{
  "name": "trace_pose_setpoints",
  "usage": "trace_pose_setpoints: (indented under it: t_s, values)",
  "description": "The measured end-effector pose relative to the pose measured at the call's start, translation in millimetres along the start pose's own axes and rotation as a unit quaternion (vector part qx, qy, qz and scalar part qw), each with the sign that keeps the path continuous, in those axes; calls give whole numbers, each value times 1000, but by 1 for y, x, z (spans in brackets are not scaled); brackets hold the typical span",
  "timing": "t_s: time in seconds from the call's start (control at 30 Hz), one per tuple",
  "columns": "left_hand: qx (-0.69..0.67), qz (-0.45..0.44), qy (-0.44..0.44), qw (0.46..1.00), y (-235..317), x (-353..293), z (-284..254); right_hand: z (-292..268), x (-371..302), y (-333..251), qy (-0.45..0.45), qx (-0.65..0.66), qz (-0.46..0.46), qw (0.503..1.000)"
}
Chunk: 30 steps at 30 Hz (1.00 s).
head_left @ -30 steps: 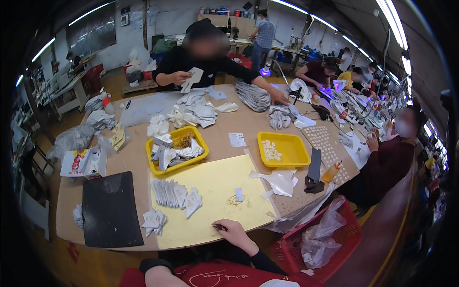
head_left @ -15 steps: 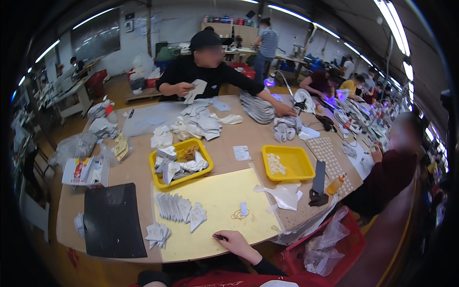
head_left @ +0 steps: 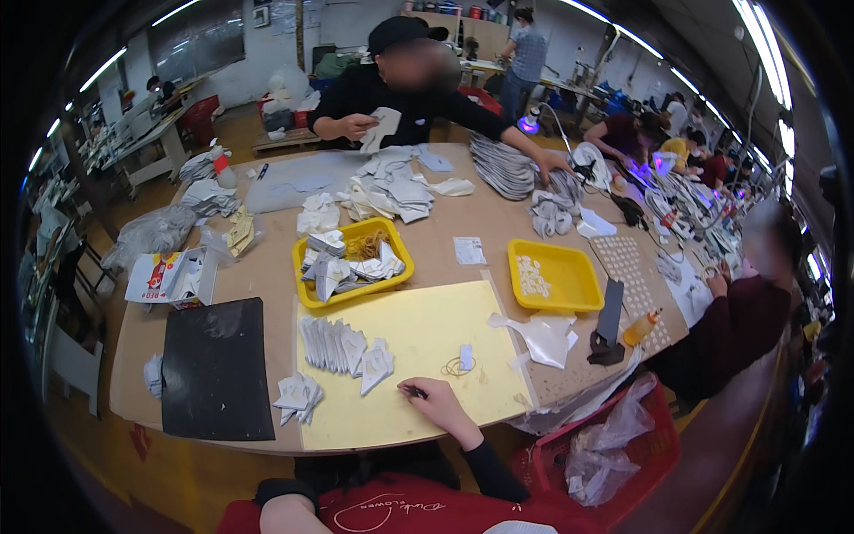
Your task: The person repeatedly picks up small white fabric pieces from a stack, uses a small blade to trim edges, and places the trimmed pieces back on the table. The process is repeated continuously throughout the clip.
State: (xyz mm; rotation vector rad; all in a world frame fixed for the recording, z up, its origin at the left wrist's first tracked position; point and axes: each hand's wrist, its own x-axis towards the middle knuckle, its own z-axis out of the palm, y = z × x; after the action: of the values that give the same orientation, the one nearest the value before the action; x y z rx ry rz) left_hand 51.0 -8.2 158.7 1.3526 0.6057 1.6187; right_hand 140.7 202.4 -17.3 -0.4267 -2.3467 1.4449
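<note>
My right hand [head_left: 438, 408] rests at the near edge of a yellow sheet [head_left: 445, 329], fingers closed on a small dark object [head_left: 414, 391] whose kind I cannot make out. Just beyond and left of it lie a few light grey cut pieces [head_left: 377, 366] and a fanned row of similar pieces [head_left: 331, 344]. Another small stack of pieces [head_left: 298, 397] sits on the sheet's left edge. To the right are thin tan rubber bands [head_left: 455, 367] with a small pale tag [head_left: 466, 357]. Only my left forearm shows at the lower edge; its hand is out of view.
A yellow tray [head_left: 356, 298] holds grey pieces and rubber bands; another yellow tray [head_left: 583, 307] holds small white pieces. A black mat [head_left: 213, 369] lies left, an orange bottle [head_left: 642, 327] right. A red crate [head_left: 654, 445] stands beside the table. Across, a co-worker handles grey pieces.
The view has tilted, so the table sits higher in the picture and more of my lap and left forearm shows. My right hand keeps its hold, shifted slightly toward the pieces.
</note>
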Motion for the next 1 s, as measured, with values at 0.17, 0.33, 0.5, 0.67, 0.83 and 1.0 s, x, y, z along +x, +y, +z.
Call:
trace_pose_setpoints:
  t_s: [0.17,0.33,0.5,0.67,0.83,1.0]
  values:
    - [-12,3,-34,999,-2,5,4,-5,-1,-8,10,-23,8,1000]
    - [-16,-3,-58,998,-2,6,5,-7,-2,-14,-6,-62,27,998]
    - [-20,-4,-70,997,-3,5,2,-8,-2,-12,-8,-51,22,998]
    - [-21,-23,-68,997,-7,11,-1,-4,2,-14,-23,-35,56,998]
    - [-28,-34,-70,997,-20,23,-8,-5,-1,6,6,-23,-4,1000]
    - [-32,-53,-56,996,-30,29,-18,-5,0,0,-10,6,20,1000]
